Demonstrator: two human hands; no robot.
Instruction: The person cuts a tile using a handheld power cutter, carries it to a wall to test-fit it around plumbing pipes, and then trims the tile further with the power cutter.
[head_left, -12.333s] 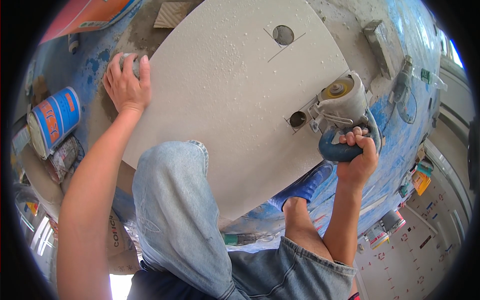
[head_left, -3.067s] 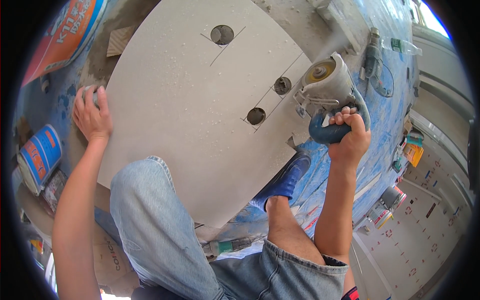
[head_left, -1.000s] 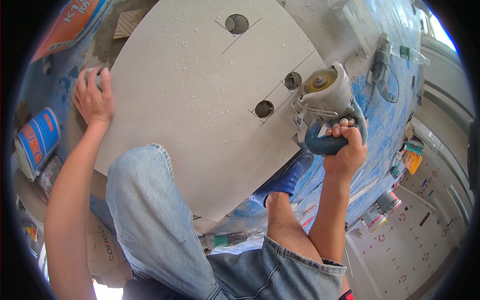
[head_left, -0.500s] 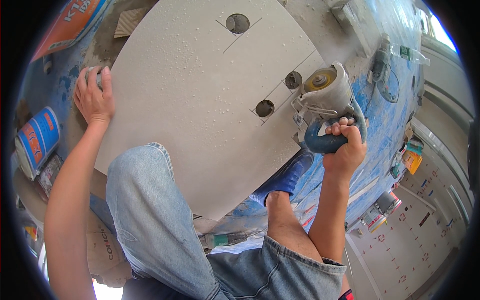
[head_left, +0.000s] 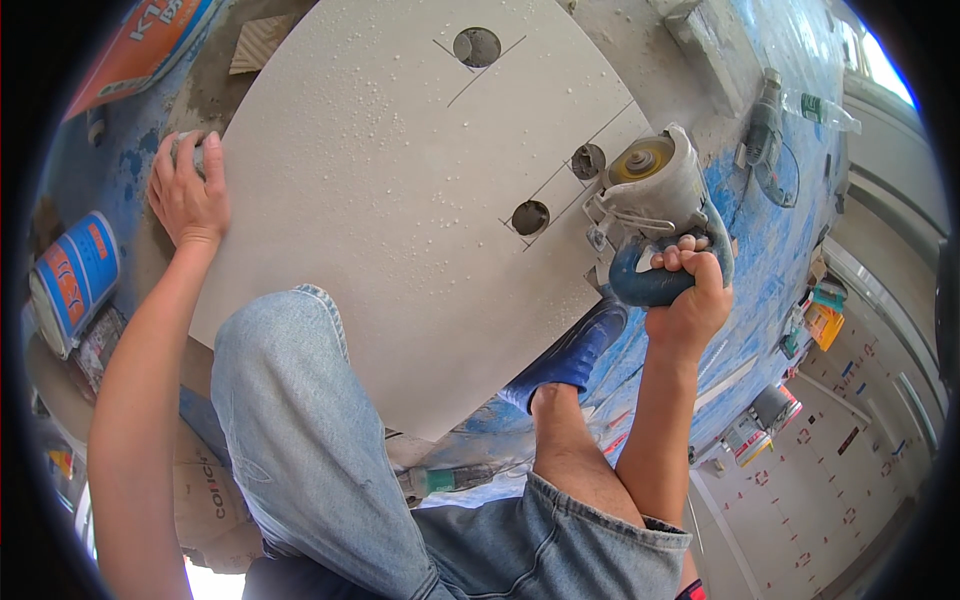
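A large pale grey tile lies in front of me, sprinkled with white crumbs. Three round holes pierce it: the top hole, a middle hole and a lower hole, with pencil lines around them. My right hand is wrapped round the blue loop handle of a dusty circular tile cutter. Its yellow-centred disc sits at the tile's right edge, beside the middle hole. At the left edge, my left hand curls its fingers over a grey rounded lump, mostly hidden.
My blue shoe is by the tile's lower right edge. A power tool and a plastic bottle lie at the far right. At left are a blue-and-orange bucket and an orange bag. A grey slab lies beyond the cutter.
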